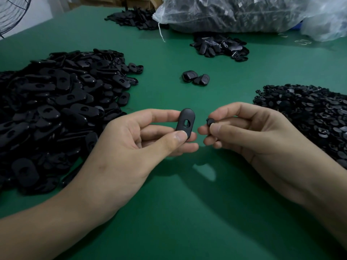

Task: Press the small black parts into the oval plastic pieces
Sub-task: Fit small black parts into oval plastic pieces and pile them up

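Left hand [142, 136] pinches an oval [185, 121] upright between thumb and fingers, its cut-out hole facing the other hand. Right hand [249, 130] nips a small black part [210, 121] at its fingertips, just beside the oval but not touching. So we're at line-up, the part not yet seated. Next, I'd say, comes turning the part to match the hole, closing the gap, then a firm thumb push. Out wide on the green table [187, 212]: a heap of ovals [56, 109] to the left, a heap of small parts [309, 113] to the right, a few pieces [196, 77] lying beyond the hands.
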